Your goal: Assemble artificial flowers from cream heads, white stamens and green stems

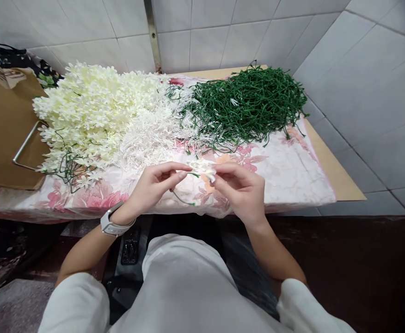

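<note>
My left hand (pixel 156 182) pinches a thin green stem (pixel 183 200) that droops below my fingers. My right hand (pixel 241 187) pinches a small cream artificial flower (pixel 202 169) between thumb and fingertips. The two hands meet at the flower, just above the near edge of the floral cloth (pixel 285 171). A pale watch (pixel 112 224) sits on my left wrist. Behind my hands lie a heap of cream flowers (pixel 91 108), a pile of white stamen pieces (pixel 150 132) and a tangle of green stems (pixel 249 104).
A brown cardboard box (pixel 4 125) with a metal handle stands at the left of the table. The wooden tabletop (pixel 337 173) shows at the right edge. White tiled walls rise behind and to the right. My lap in white clothing is below.
</note>
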A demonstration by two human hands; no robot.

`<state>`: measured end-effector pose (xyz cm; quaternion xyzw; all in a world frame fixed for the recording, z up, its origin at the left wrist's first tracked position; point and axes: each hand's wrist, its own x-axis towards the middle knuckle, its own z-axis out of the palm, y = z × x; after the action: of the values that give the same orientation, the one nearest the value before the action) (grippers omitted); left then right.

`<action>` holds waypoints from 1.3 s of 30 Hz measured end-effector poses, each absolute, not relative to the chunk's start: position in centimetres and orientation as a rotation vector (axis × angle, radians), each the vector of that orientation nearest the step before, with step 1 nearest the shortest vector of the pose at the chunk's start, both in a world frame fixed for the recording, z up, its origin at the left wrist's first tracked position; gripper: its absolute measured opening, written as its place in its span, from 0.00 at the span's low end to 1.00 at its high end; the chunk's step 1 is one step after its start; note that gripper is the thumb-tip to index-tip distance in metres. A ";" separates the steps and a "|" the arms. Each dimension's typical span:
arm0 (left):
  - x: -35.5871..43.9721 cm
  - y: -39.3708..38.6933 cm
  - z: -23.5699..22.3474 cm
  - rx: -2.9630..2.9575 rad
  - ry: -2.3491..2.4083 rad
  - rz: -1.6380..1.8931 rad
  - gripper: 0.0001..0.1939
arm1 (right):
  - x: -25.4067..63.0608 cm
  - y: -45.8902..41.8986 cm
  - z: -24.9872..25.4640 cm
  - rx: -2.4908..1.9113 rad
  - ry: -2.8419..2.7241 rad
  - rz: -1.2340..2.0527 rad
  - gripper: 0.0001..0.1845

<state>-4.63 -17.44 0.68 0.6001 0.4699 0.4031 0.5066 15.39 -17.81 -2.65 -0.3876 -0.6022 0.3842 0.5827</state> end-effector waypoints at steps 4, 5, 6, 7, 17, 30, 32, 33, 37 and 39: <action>-4.8 -18.4 -0.1 1.318 1.087 1.003 0.07 | 14.7 -18.6 -2.4 -0.880 -1.529 0.822 0.08; -4.8 -18.5 -0.4 1.263 1.064 1.022 0.08 | 14.6 -18.7 -2.5 -0.878 -1.530 0.819 0.08; -4.8 -18.6 -0.7 1.198 1.045 1.036 0.08 | 14.5 -18.8 -2.7 -0.876 -1.521 0.824 0.08; -4.8 -18.7 -1.1 1.133 1.030 1.042 0.08 | 14.5 -18.8 -2.8 -0.875 -1.508 0.836 0.08; -3.6 -18.9 -2.5 0.738 1.031 1.103 0.14 | 13.9 -19.2 -3.5 -0.891 -1.438 0.924 0.08; -3.2 -19.9 -2.7 0.759 1.059 1.193 0.13 | 13.0 -19.8 -3.4 -0.893 -1.623 0.642 0.09; -3.3 -20.2 -2.8 0.850 1.098 1.196 0.11 | 13.0 -19.9 -3.4 -0.886 -1.624 0.613 0.09; -3.4 -20.3 -2.8 0.907 1.120 1.200 0.10 | 13.0 -19.9 -3.4 -0.881 -1.625 0.600 0.09; -4.0 -20.6 -2.9 1.192 1.243 1.223 0.06 | 13.1 -20.0 -3.4 -0.857 -1.672 0.571 0.09; -4.2 -20.8 -2.8 1.359 1.303 1.206 0.05 | 13.2 -20.1 -3.3 -0.853 -1.719 0.567 0.09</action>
<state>-4.22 -20.78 -2.78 0.5467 0.5238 0.4851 0.4375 13.21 -20.07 -3.31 -0.3589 -0.7232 0.2385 0.5397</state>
